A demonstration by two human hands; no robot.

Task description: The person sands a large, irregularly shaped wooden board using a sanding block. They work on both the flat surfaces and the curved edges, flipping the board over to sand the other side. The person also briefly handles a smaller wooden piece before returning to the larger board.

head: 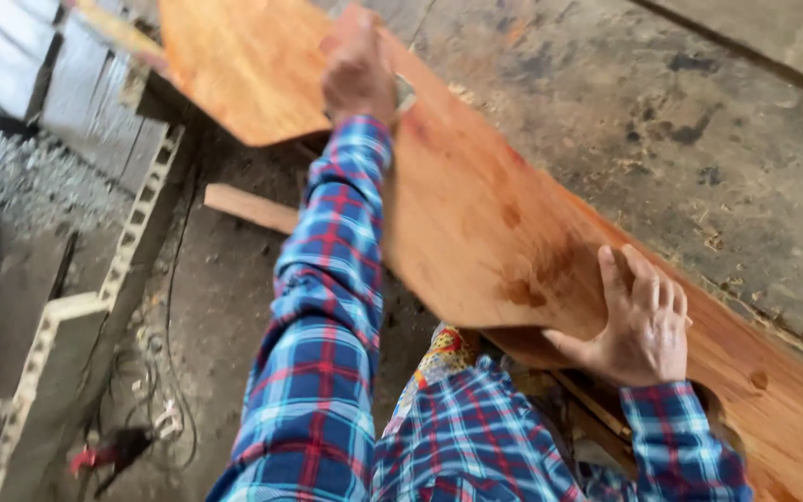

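My left hand (357, 74) clamped something small against the far part of the board (476, 223), blurred; my right hand (638, 321) lay spread flat on its near end, steadying it over the floor (699, 121).

Smooth reddish wood plank (476, 214); rough concrete floor (699, 139)

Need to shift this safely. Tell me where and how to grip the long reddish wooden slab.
Probably grip the wooden slab along its near long edge, coming from the person's side, hands spread wide. It is long, thin and lies slanted, so one central grip would likely let it tip. The right hand already rests flat near that edge; the left hand is far up the slab.
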